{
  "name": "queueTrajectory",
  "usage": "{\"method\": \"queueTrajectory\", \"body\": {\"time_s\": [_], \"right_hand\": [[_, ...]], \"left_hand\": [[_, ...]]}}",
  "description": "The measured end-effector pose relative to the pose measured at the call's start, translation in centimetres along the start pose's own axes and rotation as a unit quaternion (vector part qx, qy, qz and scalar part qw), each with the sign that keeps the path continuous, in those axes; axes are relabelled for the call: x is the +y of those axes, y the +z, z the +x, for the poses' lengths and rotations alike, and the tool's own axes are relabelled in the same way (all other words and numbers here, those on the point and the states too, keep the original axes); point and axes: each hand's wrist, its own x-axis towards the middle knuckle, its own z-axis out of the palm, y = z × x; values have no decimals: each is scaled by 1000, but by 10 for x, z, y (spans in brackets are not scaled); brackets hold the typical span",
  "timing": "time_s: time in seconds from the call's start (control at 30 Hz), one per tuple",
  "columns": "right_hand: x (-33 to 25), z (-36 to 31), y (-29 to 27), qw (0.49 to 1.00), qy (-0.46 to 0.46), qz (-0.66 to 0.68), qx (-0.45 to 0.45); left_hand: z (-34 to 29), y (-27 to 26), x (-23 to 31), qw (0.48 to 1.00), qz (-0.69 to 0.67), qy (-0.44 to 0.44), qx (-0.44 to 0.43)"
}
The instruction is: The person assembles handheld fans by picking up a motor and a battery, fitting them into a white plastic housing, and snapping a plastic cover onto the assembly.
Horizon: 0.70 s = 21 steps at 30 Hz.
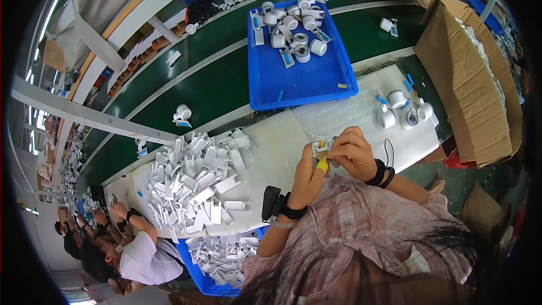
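Note:
Above the near edge of the worktable, my left hand [306,179] and my right hand [354,155] meet in front of my chest. My left hand is closed on a small white plastic part [317,148], mostly covered by the fingers. Yellow wrapping [322,165] shows around a left fingertip. The fingers of my right hand are pinched together against the same part; whatever else they grip is hidden. To the left lies a heap of white plastic brackets [197,183]. Several white round-headed assemblies [397,99] with blue strips stand on the table to the right.
Beyond the table, a blue tray [305,93] with white assemblies rests over a green conveyor [220,82]. A cardboard box [460,87] stands at right. A blue bin [217,288] of brackets sits below the table's left part. Other people [147,260] work at far left.

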Motion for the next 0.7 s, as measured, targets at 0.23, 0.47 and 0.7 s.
{"method": "queueTrajectory", "body": {"time_s": [0.23,0.47,0.7], "right_hand": [[-1,0,0,1000,13,-3,3],[-4,2,-1,1000,10,-15,-10],[-3,2,-1,1000,7,-16,-16]], "left_hand": [[0,1,-6,1000,17,12,6],[-1,3,-15,998,-28,58,24],[-1,4,-19,996,35,63,54]]}}
